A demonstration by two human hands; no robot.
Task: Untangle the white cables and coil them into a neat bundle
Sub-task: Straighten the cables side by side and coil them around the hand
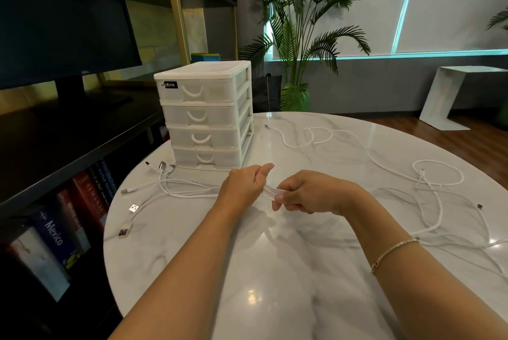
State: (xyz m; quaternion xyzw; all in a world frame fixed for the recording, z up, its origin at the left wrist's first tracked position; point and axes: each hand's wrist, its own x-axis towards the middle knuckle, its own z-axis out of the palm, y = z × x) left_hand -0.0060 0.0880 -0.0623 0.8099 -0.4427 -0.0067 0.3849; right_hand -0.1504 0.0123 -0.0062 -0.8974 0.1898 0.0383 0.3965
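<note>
A person's left hand [244, 185] and right hand [308, 192] sit close together above a round white marble table [275, 271], each closed around the same flat band of several white cables [270, 192] held side by side between them. Plug ends fan out to the left near a small white plastic drawer unit [206, 117]; to the right the cables trail off in loose, overlapping loops. The cords look light, limp and smooth, likely to slip and spring loose, so gripping the gathered strands together near the plug ends seems wisest.
</note>
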